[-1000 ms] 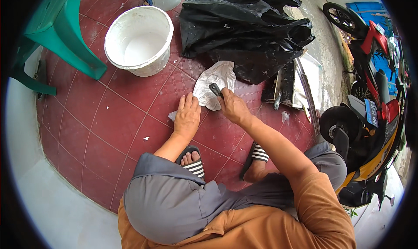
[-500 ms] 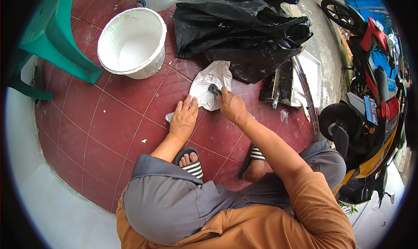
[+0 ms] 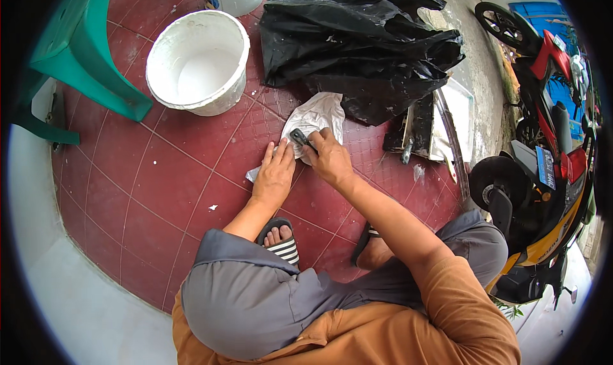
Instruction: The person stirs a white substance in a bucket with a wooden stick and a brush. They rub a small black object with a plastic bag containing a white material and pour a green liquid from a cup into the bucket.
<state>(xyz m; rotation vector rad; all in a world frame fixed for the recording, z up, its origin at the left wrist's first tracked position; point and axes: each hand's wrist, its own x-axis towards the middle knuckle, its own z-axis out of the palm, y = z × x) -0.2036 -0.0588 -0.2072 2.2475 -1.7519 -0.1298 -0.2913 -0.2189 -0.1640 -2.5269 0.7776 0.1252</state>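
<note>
Hands meet on the red floor (image 3: 159, 193): left hand (image 3: 276, 173) flat, pinning white cloth (image 3: 317, 117); right hand (image 3: 329, 157) clenched round a dark tool (image 3: 300, 138), angled far-left over the cloth.

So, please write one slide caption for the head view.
Left hand pins white cloth on red tiles; right hand grips dark tool.

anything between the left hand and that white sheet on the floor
Nothing visible does. The left hand already lies flat on the near edge of the white sheet, while the right hand holds a dark tool on it.
</note>
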